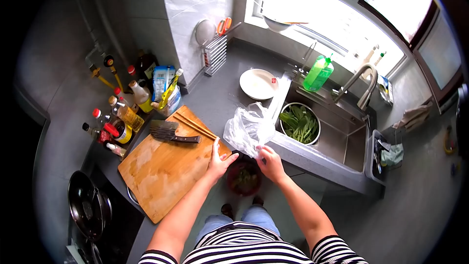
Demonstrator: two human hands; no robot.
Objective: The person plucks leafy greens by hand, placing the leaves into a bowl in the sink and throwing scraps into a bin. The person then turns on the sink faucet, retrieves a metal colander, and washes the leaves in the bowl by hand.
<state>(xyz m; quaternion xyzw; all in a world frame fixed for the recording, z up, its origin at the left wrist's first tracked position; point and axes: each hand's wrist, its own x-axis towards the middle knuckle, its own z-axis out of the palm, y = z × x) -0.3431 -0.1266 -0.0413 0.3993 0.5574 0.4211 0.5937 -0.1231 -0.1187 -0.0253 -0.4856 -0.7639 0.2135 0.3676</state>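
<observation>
A crumpled clear plastic bag (247, 128) lies at the counter's front edge, its lower end pinched in my right hand (270, 165). My left hand (219, 161) is beside the cutting board's right edge with its fingers apart and nothing in them. On the wooden cutting board (166, 176) are a cleaver (175, 134) with a dark handle and a pair of wooden chopsticks (195, 124), whose near ends point toward my left fingertips. Below and between my hands, a reddish bin (244, 178) with green scraps stands on the floor.
A metal bowl of leafy greens (299, 123) sits in the sink (337, 139). A white plate (259, 84) and green soap bottle (318, 74) are behind. Sauce bottles (126, 116) line the left, above a black pan (87, 205). A utensil rack (215, 55) stands by the wall.
</observation>
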